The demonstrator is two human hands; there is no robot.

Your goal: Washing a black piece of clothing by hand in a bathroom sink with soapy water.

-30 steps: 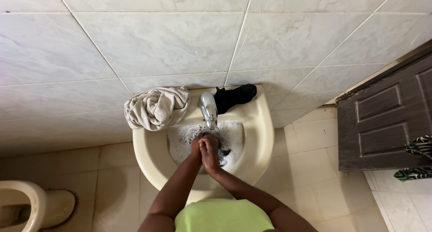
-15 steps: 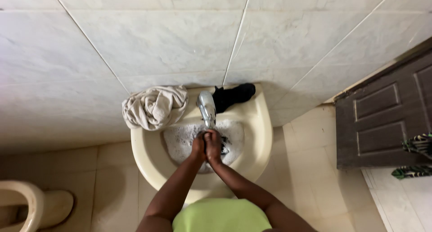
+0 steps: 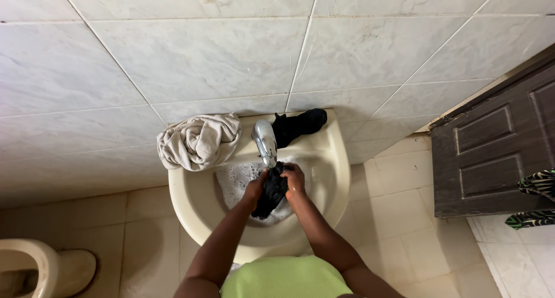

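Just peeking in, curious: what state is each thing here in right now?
Black cloth: wet, gripped by both hands.
Left hand: closed on it.
Right hand: closed on it.
Sink: holds soapy water.
Beige cloth: bunched on rim.
Door: shut or ajar, unclear.

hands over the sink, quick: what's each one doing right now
Left hand: closed on the wet black cloth, gripping its left side.
Right hand: closed on the same black cloth, holding its upper right above the soapy sink.
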